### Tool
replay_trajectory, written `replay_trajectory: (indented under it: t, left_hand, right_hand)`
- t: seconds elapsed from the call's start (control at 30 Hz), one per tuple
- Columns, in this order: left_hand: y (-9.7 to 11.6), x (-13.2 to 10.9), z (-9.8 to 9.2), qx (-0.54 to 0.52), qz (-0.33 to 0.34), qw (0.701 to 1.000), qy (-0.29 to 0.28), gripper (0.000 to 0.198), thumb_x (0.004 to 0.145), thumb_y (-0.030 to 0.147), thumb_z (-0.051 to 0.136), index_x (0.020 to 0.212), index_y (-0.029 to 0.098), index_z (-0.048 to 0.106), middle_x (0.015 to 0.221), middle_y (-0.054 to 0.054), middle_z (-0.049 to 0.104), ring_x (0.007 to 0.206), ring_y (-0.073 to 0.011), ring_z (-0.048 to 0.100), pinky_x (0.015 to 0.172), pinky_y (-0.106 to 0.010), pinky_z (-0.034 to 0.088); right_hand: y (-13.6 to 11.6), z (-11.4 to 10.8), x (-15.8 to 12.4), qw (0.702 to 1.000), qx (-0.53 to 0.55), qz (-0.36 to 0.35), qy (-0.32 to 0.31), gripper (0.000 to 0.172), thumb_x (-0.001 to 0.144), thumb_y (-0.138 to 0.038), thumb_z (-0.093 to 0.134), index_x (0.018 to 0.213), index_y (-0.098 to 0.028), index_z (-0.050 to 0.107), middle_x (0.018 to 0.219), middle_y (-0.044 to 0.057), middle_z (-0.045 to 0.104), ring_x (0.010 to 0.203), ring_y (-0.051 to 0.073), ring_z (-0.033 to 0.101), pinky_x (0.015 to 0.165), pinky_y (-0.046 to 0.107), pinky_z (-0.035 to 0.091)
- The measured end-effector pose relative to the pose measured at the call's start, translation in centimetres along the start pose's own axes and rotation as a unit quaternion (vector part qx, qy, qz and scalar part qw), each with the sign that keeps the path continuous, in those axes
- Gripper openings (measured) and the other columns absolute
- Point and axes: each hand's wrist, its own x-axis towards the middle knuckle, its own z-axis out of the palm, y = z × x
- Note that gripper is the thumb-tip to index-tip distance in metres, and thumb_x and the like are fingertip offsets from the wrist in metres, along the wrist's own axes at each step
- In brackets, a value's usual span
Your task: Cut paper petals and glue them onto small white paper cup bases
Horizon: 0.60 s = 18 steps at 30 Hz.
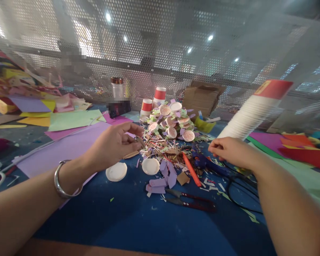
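Note:
My left hand [114, 144], with a silver bangle on the wrist, hovers over the blue table and pinches a small brownish piece [140, 141] between thumb and fingers. My right hand [230, 151] is curled, fingertips pressed together just above a blue glue gun [202, 161]; what it holds, if anything, I cannot make out. Between the hands lies a heap of paper scraps [162, 149] with an orange stick [191, 170]. Behind it rises a decorated cone of paper discs and petals [173, 122]. Two white discs [116, 171] lie near the left hand.
Dark red scissors [192, 202] lie in front on the blue table [149, 227]. A tilted stack of white cups [253, 112] stands at right, red-and-white cups [153, 99] behind. Coloured paper sheets [69, 145] spread left and right. A black cable [242, 185] runs from the glue gun.

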Motion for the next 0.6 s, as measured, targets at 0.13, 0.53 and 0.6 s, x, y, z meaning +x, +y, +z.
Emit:
replay_trajectory:
  t: [0.13,0.53,0.6]
  left_hand:
    - [0.4,0.1,-0.2,-0.05,0.001,0.999,0.02,0.045,0.075,0.023,0.077,0.116,0.015,0.06,0.103,-0.006,0.072,0.09,-0.0169,0.071,0.084,-0.034,0.059]
    - [0.4,0.0,0.1,-0.104,-0.041,0.994,0.008,0.049,0.074,0.02,0.079,0.117,0.014,0.057,0.096,-0.004,0.071,0.088,-0.0156,0.068,0.082,-0.032,0.056]
    - [0.5,0.0,0.1,-0.118,-0.058,0.991,0.004,0.049,0.075,0.019,0.079,0.118,0.014,0.057,0.09,-0.003,0.072,0.086,-0.0148,0.068,0.08,-0.03,0.055]
  right_hand:
    - [-0.5,-0.4,-0.3,0.996,-0.001,-0.007,-0.093,0.02,0.083,-0.025,0.06,0.067,-0.023,0.071,0.065,0.003,0.075,0.058,0.02,0.069,0.055,0.029,0.048]
    - [-1.7,-1.0,-1.8,0.982,0.009,-0.021,-0.185,0.03,0.081,-0.025,0.058,0.107,-0.019,0.069,0.079,0.004,0.077,0.07,0.022,0.072,0.06,0.029,0.049]
    - [-2.2,-0.9,-1.9,0.983,-0.001,-0.024,-0.185,0.025,0.075,-0.023,0.063,0.099,-0.02,0.07,0.075,0.003,0.074,0.068,0.022,0.07,0.057,0.028,0.046]
